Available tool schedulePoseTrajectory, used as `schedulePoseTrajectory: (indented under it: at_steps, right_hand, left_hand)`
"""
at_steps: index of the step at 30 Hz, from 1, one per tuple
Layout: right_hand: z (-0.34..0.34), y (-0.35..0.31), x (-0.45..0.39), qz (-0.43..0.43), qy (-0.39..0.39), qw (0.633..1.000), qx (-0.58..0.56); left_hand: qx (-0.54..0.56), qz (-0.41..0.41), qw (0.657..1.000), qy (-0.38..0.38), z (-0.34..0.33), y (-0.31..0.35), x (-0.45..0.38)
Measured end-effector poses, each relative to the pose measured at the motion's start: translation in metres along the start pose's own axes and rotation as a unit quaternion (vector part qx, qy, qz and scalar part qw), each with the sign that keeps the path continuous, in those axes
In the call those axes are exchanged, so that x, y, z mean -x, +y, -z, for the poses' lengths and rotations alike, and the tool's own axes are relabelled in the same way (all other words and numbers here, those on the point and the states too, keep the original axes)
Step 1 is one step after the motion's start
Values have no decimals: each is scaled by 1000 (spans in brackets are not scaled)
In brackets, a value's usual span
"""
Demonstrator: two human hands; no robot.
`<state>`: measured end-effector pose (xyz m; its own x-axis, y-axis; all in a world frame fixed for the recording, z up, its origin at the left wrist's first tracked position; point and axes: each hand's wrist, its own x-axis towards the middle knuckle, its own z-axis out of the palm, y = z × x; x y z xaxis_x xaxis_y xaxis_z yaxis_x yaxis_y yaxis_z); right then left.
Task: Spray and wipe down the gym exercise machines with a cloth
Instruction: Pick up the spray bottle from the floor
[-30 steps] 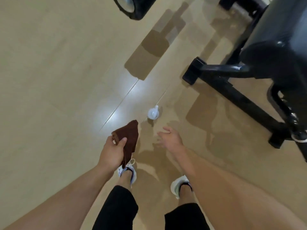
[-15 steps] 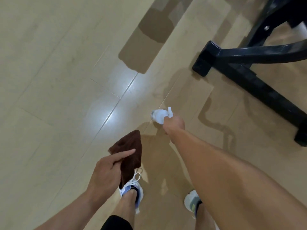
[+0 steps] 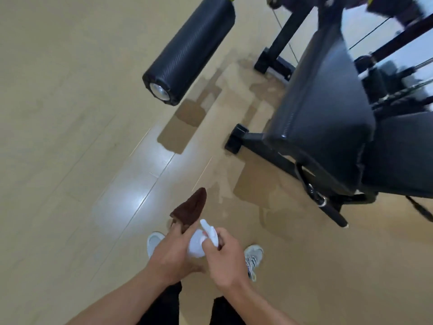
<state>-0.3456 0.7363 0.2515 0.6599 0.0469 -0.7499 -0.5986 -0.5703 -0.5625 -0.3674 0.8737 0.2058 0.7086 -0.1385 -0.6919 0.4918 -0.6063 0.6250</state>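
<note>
Floor [image 3: 58,137] of pale wood-look boards, glossy patch at centre. Roller pad [image 3: 189,51], black, hangs above it at upper centre, metal end cap facing down. Left hand [image 3: 172,253] pinches brown cloth [image 3: 190,211] between thumb and fingers; cloth sticks up and forward from the hand. Spray bottle [image 3: 199,242], white, sits between the two hands, just beside the cloth. Right hand [image 3: 223,260] grips the bottle at its trigger head, fingers curled round it. White shoes visible beneath both hands. Exercise machine [image 3: 328,118], black padded seat on black frame, stands at right, well apart from hands.
</note>
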Motion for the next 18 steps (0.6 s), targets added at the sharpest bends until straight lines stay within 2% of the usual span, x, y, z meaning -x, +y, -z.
schedulePoseTrajectory:
  at_steps: [3, 5, 7, 8, 10, 11, 12, 13, 15, 16, 18]
  right_hand:
    - [45, -47, 71, 43, -34, 998, -27]
    - [79, -68, 107, 71, -77, 994, -31]
    - [112, -83, 131, 93, -94, 988, -77]
    - [130, -85, 136, 105, -58, 989, -90]
    - [169, -76, 128, 111, 84, 985, -103]
    - [191, -70, 121, 93, 126, 980, -121]
    - [214, -63, 112, 63, 132, 979, -140]
    - [237, -57, 104, 21, 103, 979, -172]
    - [275, -39, 91, -47, -1, 968, -246]
    - [291, -34, 88, -59, -43, 960, -271]
    - [320, -16, 82, -47, -72, 946, -314]
  left_hand:
    - [-59, -23, 995, 72, 16, 68, 49]
    - [6, -33, 994, 108, 14, 98, 69]
    - [65, -29, 992, 106, 14, 130, 80]
    - [57, -40, 991, 111, 15, 148, 84]
    - [62, -65, 989, 122, 14, 186, 89]
    - [80, -78, 986, 121, 12, 204, 89]
    - [93, -93, 984, 121, 10, 223, 88]
    - [101, -104, 983, 116, 8, 243, 88]
    - [102, -136, 981, 92, 0, 281, 86]
    - [99, -146, 981, 78, -6, 299, 84]
    - [101, -159, 980, 58, -19, 334, 80]
